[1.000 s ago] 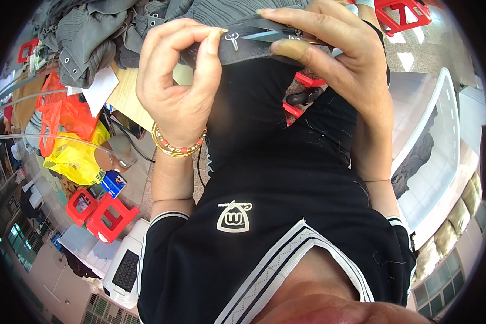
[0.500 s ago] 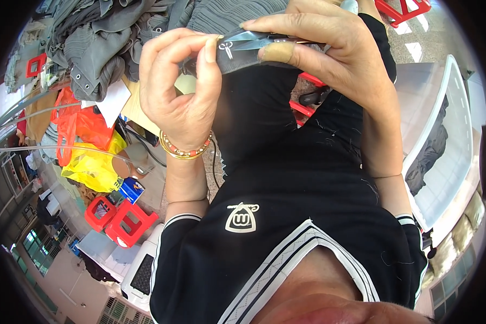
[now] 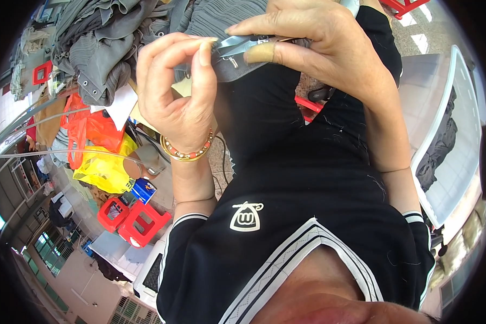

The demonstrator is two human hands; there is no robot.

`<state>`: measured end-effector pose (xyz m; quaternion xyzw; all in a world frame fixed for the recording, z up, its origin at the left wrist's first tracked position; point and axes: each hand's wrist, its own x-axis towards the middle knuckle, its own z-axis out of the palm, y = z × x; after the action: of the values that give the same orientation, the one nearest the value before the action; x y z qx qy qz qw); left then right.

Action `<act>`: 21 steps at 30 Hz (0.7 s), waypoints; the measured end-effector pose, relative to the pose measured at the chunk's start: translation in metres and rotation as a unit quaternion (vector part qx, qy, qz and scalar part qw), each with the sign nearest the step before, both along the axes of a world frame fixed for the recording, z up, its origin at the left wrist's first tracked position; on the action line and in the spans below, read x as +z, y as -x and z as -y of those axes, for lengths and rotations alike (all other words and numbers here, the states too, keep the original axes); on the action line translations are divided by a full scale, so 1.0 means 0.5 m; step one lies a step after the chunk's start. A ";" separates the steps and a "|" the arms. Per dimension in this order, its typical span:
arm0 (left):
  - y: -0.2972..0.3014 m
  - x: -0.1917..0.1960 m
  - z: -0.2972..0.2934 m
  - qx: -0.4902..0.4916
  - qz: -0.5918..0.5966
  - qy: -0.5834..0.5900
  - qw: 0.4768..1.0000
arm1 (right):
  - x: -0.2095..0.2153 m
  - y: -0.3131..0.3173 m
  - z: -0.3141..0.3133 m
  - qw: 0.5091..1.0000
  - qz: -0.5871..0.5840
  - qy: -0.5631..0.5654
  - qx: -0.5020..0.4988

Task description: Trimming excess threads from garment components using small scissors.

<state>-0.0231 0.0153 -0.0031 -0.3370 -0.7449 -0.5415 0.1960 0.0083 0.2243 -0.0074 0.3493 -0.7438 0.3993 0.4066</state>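
My right hand (image 3: 329, 51), a tan wrap round its thumb, grips a small pair of thread snips (image 3: 235, 44). Their shiny blades point left, close to my left fingertips. My left hand (image 3: 173, 89), wearing a beaded bracelet, is closed in a pinch at the edge of a dark grey garment (image 3: 227, 71). A small white mark and loop show on this cloth beneath the blades. Whether a thread lies between the blades is too small to tell. More of the garment, grey and ribbed (image 3: 221, 19), spreads behind my hands.
A heap of grey garments (image 3: 105, 51) with metal eyelets lies at the far left. Red (image 3: 105, 127) and yellow plastic bags (image 3: 105, 170) sit below it, near red stools (image 3: 143, 224). On the right stands a white bin (image 3: 459, 162) containing dark cloth.
Both hands have shifted slightly; the right hand has brought the snips left, nearer my left fingertips. The garment's marked part now sits lower beneath the blades.
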 end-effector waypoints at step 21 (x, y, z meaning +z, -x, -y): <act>-0.014 -0.043 0.057 0.008 0.086 -0.014 0.996 | 0.071 -0.060 0.009 0.950 0.292 -0.080 -0.075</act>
<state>-0.0161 -0.0134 -0.0246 -0.2803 -0.7538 -0.5775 0.1403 0.0384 0.2200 0.0281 0.1926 -0.8835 0.3911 0.1712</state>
